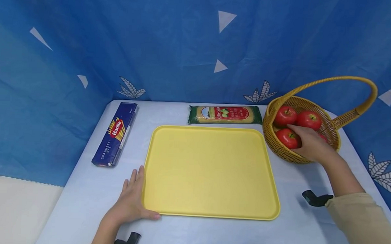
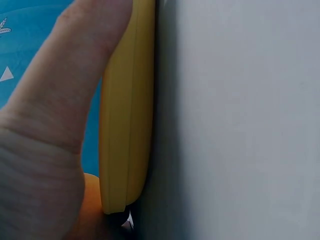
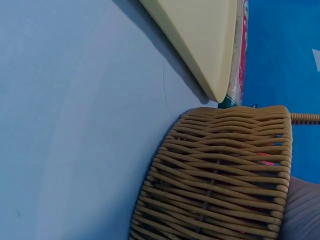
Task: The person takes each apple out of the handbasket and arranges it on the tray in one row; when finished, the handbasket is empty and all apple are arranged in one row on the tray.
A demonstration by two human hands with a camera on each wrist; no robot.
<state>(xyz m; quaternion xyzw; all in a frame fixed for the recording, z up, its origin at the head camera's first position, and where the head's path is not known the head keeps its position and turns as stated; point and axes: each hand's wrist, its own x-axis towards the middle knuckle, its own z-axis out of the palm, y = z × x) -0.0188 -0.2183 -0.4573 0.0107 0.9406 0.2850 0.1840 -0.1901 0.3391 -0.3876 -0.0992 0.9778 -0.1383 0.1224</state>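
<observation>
A yellow tray (image 1: 210,172) lies flat on the table. My left hand (image 1: 131,200) rests at its near left corner, fingers straight along the left edge and thumb along the front edge. In the left wrist view the thumb (image 2: 80,60) lies against the tray's side (image 2: 127,125). To the right stands a wicker basket (image 1: 286,155) with several red apples. My right hand (image 1: 312,144) reaches into it and grips the front left apple (image 1: 287,137) between thumb and fingers. In the right wrist view, the basket wall (image 3: 215,175) hides most of the hand (image 3: 302,210).
A blue spaghetti box (image 1: 115,135) lies left of the tray. Behind the tray lies a green and yellow pasta packet (image 1: 226,115). The basket's tall handle (image 1: 342,78) arches up to the right. A blue patterned cloth (image 1: 178,46) hangs behind the table.
</observation>
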